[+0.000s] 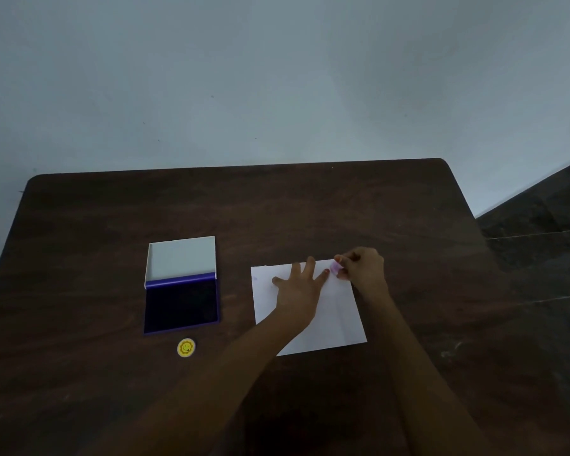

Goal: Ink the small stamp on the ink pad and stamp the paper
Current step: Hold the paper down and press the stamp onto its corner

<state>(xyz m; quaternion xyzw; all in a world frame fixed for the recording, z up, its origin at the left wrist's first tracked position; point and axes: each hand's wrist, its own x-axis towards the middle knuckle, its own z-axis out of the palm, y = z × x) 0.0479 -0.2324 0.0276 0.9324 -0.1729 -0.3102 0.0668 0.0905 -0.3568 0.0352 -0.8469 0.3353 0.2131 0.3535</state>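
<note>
Pale blue-grey wall [277, 77] rises behind a dark brown wooden bench [310, 209], and dim light covers both.

Paper [336, 320]: one white sheet lies flat on the bench, right of centre, turned slightly out of square with the bench edge.

Left hand [298, 291]: it rests palm down on the upper part of the paper, fingers [310, 266] spread wide and flat. It grips nothing; it presses on the sheet.

Right hand [362, 268]: it sits at the far right corner of the paper, just beside the left hand's outermost fingertip. Its fingers are pinched closed around the small stamp [335, 267], a pale purple piece that shows between the fingertips. The stamp is at the paper's top edge; whether its face touches the sheet cannot be told.

Ink pad [181, 304]: it lies on the bench well to the left of the paper, apart from both hands. The dark blue pad surface faces up. The white-lined lid [181, 258] is folded open toward the wall.

Round yellow cap [186, 347]: it carries a smiling face and lies on the bench just in front of the ink pad, not touching it.
</note>
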